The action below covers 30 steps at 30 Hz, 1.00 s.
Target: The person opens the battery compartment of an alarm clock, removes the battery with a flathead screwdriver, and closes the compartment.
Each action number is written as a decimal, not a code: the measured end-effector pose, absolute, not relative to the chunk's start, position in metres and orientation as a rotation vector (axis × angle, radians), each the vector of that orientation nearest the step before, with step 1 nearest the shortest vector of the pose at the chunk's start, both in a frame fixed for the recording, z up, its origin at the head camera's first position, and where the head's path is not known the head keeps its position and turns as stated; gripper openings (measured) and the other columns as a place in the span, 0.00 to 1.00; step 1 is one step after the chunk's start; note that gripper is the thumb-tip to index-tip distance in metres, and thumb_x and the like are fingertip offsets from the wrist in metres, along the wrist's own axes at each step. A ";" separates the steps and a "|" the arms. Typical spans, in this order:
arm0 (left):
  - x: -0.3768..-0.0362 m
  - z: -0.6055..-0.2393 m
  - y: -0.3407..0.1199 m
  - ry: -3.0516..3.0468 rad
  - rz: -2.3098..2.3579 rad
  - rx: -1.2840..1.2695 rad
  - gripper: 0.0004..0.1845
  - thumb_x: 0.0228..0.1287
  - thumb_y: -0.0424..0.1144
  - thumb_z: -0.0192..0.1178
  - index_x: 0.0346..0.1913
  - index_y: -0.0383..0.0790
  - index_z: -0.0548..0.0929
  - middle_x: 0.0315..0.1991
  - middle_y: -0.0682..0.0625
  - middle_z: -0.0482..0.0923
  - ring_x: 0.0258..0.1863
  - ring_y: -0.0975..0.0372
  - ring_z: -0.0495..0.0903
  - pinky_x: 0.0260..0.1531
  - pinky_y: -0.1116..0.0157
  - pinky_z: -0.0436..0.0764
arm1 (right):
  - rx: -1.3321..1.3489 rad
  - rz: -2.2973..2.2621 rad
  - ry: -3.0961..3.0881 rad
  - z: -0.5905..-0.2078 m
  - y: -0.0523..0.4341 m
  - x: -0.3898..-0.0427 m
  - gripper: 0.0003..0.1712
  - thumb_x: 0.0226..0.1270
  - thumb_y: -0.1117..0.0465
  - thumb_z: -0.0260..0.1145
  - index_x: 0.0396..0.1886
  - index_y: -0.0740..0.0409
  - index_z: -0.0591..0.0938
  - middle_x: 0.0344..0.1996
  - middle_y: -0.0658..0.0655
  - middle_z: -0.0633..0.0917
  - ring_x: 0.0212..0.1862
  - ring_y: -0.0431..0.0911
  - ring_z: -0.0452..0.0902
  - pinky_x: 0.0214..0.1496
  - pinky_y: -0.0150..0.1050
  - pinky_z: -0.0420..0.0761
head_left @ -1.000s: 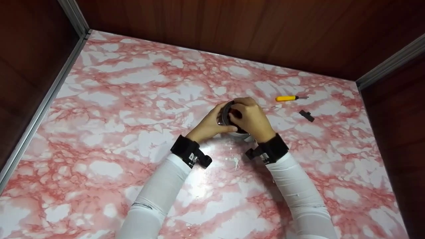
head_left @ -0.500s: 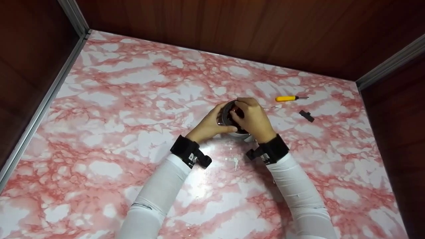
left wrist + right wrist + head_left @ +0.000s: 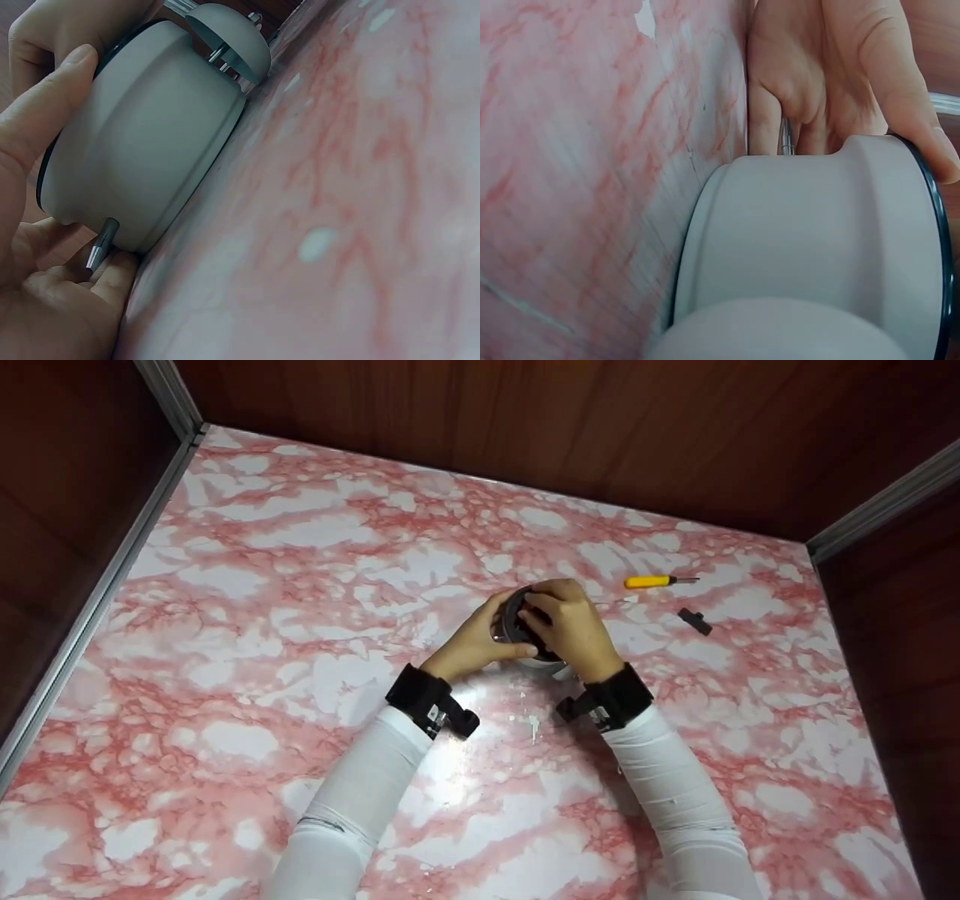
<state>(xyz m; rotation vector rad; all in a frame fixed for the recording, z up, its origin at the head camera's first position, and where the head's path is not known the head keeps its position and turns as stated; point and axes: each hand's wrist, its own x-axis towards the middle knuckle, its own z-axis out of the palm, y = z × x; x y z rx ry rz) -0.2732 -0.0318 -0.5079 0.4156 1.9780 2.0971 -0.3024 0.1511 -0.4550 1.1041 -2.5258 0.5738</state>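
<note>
Head view: left hand [image 3: 471, 643] and right hand [image 3: 570, 628] both grip the alarm clock [image 3: 525, 631] between them.

Alarm clock [image 3: 517, 624] on table [image 3: 300, 585] centre between both hands, screwdriver [image 3: 654, 581] right behind, small part [image 3: 694, 622] right

Both forearms converge, left hand [image 3: 471, 643] and right hand [image 3: 571, 631] close together with fingers [image 3: 45, 105] curled.

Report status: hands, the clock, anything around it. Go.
Left hand grips the white alarm clock on the marbled table. Right hand works at its back, fingers curled. Yellow screwdriver and small black part lie apart.
</note>
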 end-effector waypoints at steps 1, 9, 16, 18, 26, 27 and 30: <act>-0.273 -0.508 -0.032 1.985 2.090 0.412 0.52 0.56 0.36 0.77 0.79 0.43 0.57 0.75 0.49 0.62 0.71 0.61 0.66 0.68 0.68 0.68 | 1.112 0.578 -2.516 -0.455 0.151 -0.303 0.11 0.68 0.66 0.71 0.44 0.71 0.88 0.46 0.67 0.84 0.51 0.61 0.78 0.57 0.51 0.80; -0.273 -0.508 -0.032 2.024 2.065 0.416 0.52 0.56 0.37 0.77 0.80 0.43 0.57 0.76 0.49 0.61 0.72 0.61 0.65 0.69 0.67 0.67 | 1.137 0.587 -2.458 -0.458 0.154 -0.303 0.10 0.68 0.66 0.70 0.43 0.70 0.89 0.46 0.65 0.85 0.53 0.60 0.77 0.57 0.50 0.81; -0.273 -0.508 -0.033 2.043 2.039 0.410 0.52 0.56 0.40 0.78 0.79 0.46 0.57 0.75 0.51 0.61 0.71 0.62 0.65 0.69 0.67 0.67 | 1.121 0.600 -2.456 -0.456 0.155 -0.302 0.11 0.70 0.64 0.69 0.43 0.69 0.89 0.46 0.64 0.85 0.52 0.59 0.77 0.56 0.50 0.81; -0.274 -0.508 -0.033 2.037 2.041 0.413 0.52 0.56 0.40 0.77 0.80 0.45 0.57 0.76 0.50 0.61 0.71 0.61 0.65 0.69 0.66 0.67 | 1.110 0.603 -2.457 -0.455 0.156 -0.303 0.11 0.70 0.63 0.69 0.43 0.69 0.89 0.45 0.64 0.85 0.51 0.59 0.77 0.56 0.50 0.82; -0.274 -0.508 -0.033 2.048 2.024 0.414 0.52 0.56 0.41 0.78 0.80 0.46 0.56 0.76 0.50 0.60 0.71 0.59 0.66 0.68 0.64 0.69 | 1.039 0.593 -2.439 -0.452 0.165 -0.306 0.11 0.70 0.63 0.69 0.43 0.69 0.89 0.43 0.64 0.86 0.49 0.59 0.78 0.53 0.51 0.82; -0.275 -0.508 -0.033 2.049 2.023 0.411 0.53 0.56 0.41 0.78 0.79 0.46 0.56 0.76 0.50 0.60 0.71 0.59 0.66 0.68 0.64 0.69 | 1.031 0.583 -2.440 -0.451 0.166 -0.307 0.11 0.70 0.63 0.69 0.43 0.68 0.89 0.43 0.64 0.86 0.49 0.59 0.78 0.53 0.51 0.82; -0.275 -0.509 -0.032 2.060 2.013 0.403 0.52 0.55 0.42 0.78 0.79 0.47 0.57 0.75 0.51 0.61 0.70 0.60 0.67 0.67 0.64 0.69 | 1.002 0.575 -2.448 -0.450 0.171 -0.309 0.10 0.70 0.63 0.70 0.43 0.67 0.90 0.43 0.63 0.86 0.48 0.60 0.78 0.53 0.52 0.82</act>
